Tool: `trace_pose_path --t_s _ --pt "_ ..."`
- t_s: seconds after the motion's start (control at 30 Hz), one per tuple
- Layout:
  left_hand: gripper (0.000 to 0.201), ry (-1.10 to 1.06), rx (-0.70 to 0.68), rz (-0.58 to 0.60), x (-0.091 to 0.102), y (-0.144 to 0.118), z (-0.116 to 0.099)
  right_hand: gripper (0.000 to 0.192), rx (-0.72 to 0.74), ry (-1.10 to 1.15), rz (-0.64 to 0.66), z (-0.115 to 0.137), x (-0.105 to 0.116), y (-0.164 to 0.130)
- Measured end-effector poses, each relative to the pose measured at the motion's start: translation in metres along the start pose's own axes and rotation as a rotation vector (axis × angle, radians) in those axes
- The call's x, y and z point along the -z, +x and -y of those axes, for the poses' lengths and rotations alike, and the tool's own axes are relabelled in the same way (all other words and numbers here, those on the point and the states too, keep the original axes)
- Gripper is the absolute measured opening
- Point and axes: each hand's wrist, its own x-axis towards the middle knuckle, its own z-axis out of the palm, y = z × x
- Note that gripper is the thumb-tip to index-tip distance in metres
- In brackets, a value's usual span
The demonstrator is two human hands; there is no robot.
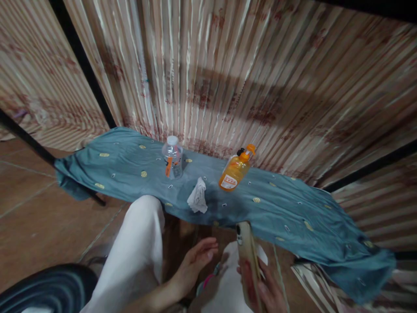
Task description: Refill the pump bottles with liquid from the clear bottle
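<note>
My right hand (270, 287) is wrapped round a smartphone (246, 261), its back with the camera lenses turned partly toward me, above my right leg. My left hand (195, 258) hovers between my knees with its fingers stretched out and nothing in it. Beyond the hands, a crumpled white tissue (198, 198) rests on the teal cloth (130, 163). Behind it to the left stands a clear plastic bottle (172, 158) with a white cap and an orange label. To the right is an orange pump bottle (235, 171), with a small black object (240, 151) beside its neck.
The cloth covers a long narrow surface in front of my knees. A pleated striped curtain (202, 78) hangs right behind it. Dark metal bars (83, 65) frame both sides. At lower left is a round black ribbed object (48, 289) on the tiled floor (29, 195).
</note>
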Motion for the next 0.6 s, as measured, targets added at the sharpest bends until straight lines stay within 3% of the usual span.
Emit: trace_pose_path --t_s 0.13,0.27,0.43,0.6 --pt "0.082 -0.143 -0.041 -0.026 -0.006 -0.018 -0.021 0.054 0.145 -0.012 0.107 0.031 -0.090 -0.018" --pt "0.083 -0.260 -0.146 -0.066 -0.002 -0.034 -0.043 0.064 0.226 -0.252 0.155 0.055 -0.144 -0.029" --pt "0.083 -0.318 -0.021 -0.083 0.019 -0.048 -0.055 0.074 0.350 -0.541 0.138 0.056 -0.171 -0.048" --pt "0.076 -0.436 0.061 -0.026 0.035 -0.057 -0.071 0.076 0.519 -0.569 0.191 0.051 -0.174 -0.062"
